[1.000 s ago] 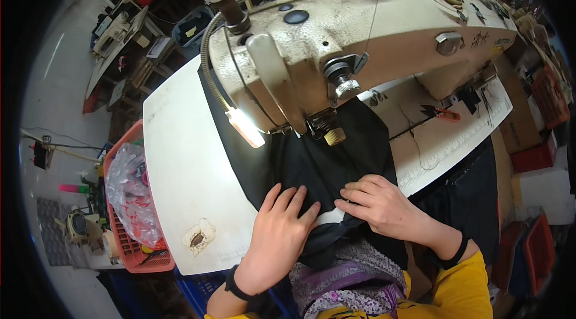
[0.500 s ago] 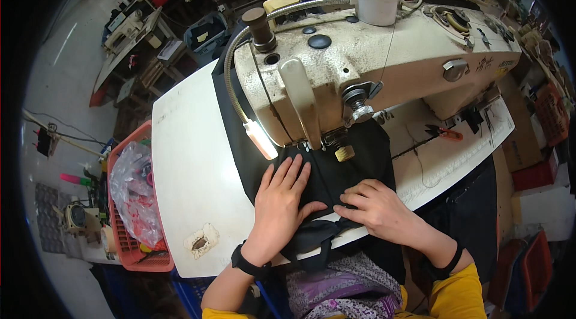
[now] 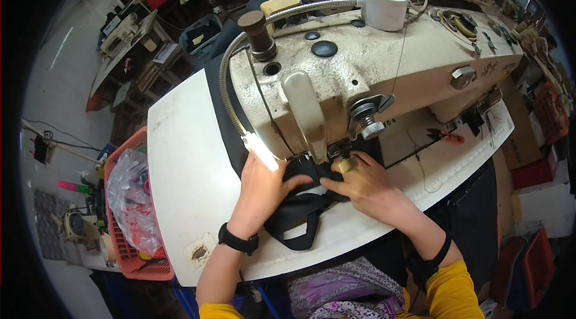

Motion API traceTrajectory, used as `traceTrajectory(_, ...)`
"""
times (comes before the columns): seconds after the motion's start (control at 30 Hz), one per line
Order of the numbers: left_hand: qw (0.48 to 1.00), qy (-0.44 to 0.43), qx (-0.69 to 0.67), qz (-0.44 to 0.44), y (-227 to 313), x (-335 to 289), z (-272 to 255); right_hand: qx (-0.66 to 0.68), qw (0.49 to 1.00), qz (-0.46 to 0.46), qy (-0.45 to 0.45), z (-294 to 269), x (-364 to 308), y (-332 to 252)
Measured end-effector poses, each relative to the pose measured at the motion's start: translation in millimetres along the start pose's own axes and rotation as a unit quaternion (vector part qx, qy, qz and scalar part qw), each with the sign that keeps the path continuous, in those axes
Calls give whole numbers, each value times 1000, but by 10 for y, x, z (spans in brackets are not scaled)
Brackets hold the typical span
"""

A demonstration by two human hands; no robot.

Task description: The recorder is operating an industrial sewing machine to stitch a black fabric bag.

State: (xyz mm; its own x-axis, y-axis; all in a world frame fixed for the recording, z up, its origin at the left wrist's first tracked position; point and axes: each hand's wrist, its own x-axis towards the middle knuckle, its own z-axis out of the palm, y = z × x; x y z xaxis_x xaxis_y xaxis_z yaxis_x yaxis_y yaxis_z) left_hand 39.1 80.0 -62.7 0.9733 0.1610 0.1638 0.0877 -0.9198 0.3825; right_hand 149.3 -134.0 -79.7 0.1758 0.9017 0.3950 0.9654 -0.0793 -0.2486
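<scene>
Black fabric (image 3: 292, 213) lies under the head of a cream sewing machine (image 3: 312, 91), and a narrow strap-like loop of it (image 3: 309, 232) hangs toward me on the white table. My left hand (image 3: 259, 190) rests flat on the cloth left of the needle area. Its thumb is stretched inward, and the lit lamp tip (image 3: 261, 152) covers some of its fingers. On the right, my right hand (image 3: 363, 186) also presses the cloth with fingers extended, partly behind the brass knob (image 3: 347, 165). The thumbs point at each other with a small gap. The needle itself is hidden.
Orange-handled thread snips (image 3: 446, 136) lie on the white table (image 3: 186, 157) at the right, near a loose thread. A pink basket (image 3: 114, 241) holding a plastic bag (image 3: 133, 199) stands against the left side. The machine's arm spans above my hands.
Both hands have moved forward, away from me, along with the black fabric. The strap loop now lies on the table instead of over its near edge. The view has shifted slightly.
</scene>
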Motion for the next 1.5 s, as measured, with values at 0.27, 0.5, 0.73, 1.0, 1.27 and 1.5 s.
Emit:
traceTrajectory(0.27, 992, 55, -110, 40, -275, 292, -104, -47, 996, 19, 67, 204, 116, 104)
traceTrajectory(0.5, 981, 186, -42, 27, 5, -46, -81, -63, 992, 23, 110, 231, 94, 139)
traceTrajectory(0.73, 984, 40, 24, 173, 356, -193, 100, -23, 987, 43, 156, 219, 90, 141)
traceTrajectory(1.0, 990, 30, 51, 130, 359, -187, 62, -31, 994, 84, 56, 180, 57, 167)
traceTrajectory(1.27, 985, 155, 17, 79, 7, 40, 33, -33, 987, 136, 83, 151, 207, 78)
traceTrajectory(1.5, 968, 231, 94, -4, -637, 327, -20, -58, 987, 143, 33, 167, 111, 130)
